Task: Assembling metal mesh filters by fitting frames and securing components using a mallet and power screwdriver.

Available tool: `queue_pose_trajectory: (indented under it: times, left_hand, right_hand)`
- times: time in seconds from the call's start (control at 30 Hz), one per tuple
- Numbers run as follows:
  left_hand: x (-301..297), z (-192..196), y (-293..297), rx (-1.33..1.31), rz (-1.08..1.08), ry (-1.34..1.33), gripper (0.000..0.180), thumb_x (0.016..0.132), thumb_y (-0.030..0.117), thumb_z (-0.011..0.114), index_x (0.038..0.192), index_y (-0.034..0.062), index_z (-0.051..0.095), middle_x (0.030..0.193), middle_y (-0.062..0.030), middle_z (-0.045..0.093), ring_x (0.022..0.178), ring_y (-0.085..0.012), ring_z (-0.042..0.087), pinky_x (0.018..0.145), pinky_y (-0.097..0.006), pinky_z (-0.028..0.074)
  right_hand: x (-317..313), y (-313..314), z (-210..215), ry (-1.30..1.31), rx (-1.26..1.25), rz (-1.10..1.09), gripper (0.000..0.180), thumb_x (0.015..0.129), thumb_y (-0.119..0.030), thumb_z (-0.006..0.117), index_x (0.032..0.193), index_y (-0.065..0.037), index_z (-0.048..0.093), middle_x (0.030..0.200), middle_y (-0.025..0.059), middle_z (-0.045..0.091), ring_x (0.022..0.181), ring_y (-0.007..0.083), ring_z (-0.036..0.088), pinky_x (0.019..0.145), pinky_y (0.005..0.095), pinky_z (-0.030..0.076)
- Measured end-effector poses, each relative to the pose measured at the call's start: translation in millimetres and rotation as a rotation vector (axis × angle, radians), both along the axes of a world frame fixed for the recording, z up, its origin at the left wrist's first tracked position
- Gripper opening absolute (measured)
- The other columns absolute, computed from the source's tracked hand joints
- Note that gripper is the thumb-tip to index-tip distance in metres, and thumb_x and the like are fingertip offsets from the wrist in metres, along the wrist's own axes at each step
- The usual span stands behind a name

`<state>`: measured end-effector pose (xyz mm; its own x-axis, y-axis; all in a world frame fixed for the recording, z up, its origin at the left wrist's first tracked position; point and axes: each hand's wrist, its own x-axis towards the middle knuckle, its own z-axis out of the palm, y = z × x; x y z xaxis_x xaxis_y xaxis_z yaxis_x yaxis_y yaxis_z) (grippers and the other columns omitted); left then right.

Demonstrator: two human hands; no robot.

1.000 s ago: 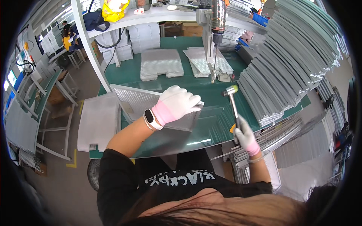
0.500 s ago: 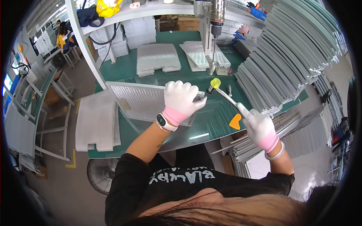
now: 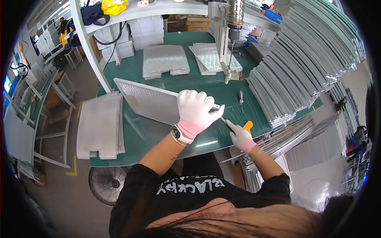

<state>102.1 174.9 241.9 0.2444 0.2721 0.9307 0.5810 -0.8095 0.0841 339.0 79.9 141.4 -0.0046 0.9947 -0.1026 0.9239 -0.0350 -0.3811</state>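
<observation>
Grey framed panel (image 3: pixel 149 104) tilts on the desk (image 3: pixel 202 85), nine o'clock from the left grip (image 3: pixel 196 110) clasping its corner; at four, the right grip (image 3: pixel 240 137) grasps a tool (image 3: pixel 229 126); framing seems done, toolwork unfinished.

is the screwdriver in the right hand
No, the screwdriver lies on the green tabletop, apart from the right hand.

The left hand (image 3: pixel 197 108) covers part of the panel (image 3: pixel 152 105). The head of the hammer (image 3: pixel 227 124) is hidden; the right hand (image 3: pixel 241 137) covers some grip. The top edge cuts off the drill (image 3: pixel 235 16) and bag (image 3: pixel 114 6). The far-left person (image 3: pixel 63 36) is too small to tell.
</observation>
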Motion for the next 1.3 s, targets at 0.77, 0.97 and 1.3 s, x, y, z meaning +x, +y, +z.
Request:
queue_pose_trajectory:
  times: [0.77, 0.97, 1.3]
  left_hand:
    - [8.2, -6.0, 27.1, -0.024, -0.01, 0.001, 0.018, 0.062, 0.027, 0.075, 0.063, 0.014, 0.062, 0.061, -0.0004, 0.053, 0.059, -0.0219, 0.051, 0.059, -0.039, 0.035]
    - [5.1, 1.3, 26.5, -0.055, -0.11, -0.057, 0.014, 0.063, 0.023, 0.073, 0.069, 0.0122, 0.066, 0.062, -0.0006, 0.058, 0.054, -0.0213, 0.053, 0.059, -0.038, 0.037]
    - [-0.7, -9.8, 22.4, -0.107, -0.126, 0.012, 0.018, 0.073, 0.028, 0.07, 0.073, 0.0105, 0.067, 0.06, -0.0008, 0.055, 0.054, -0.02, 0.053, 0.054, -0.037, 0.039]
  right_hand:
    - [-92.2, 178.5, 302.6, 1.789, 0.241, 1.369, 0.015, 0.09, -0.022, 0.064, 0.09, -0.012, 0.052, 0.075, 0.0008, 0.056, 0.057, 0.012, 0.054, 0.046, 0.0238, 0.043]
    - [-98.1, 169.5, 293.3, 1.634, 0.453, 1.051, 0.012, 0.092, -0.017, 0.061, 0.09, -0.01, 0.051, 0.074, 0.0043, 0.055, 0.059, 0.0131, 0.052, 0.052, 0.0242, 0.043]
    - [-118.3, 147.2, 253.3, 1.527, 0.311, 0.796, 0.036, 0.09, -0.027, 0.06, 0.114, -0.005, 0.048, 0.072, 0.0031, 0.05, 0.055, 0.0103, 0.048, 0.047, 0.0233, 0.041]
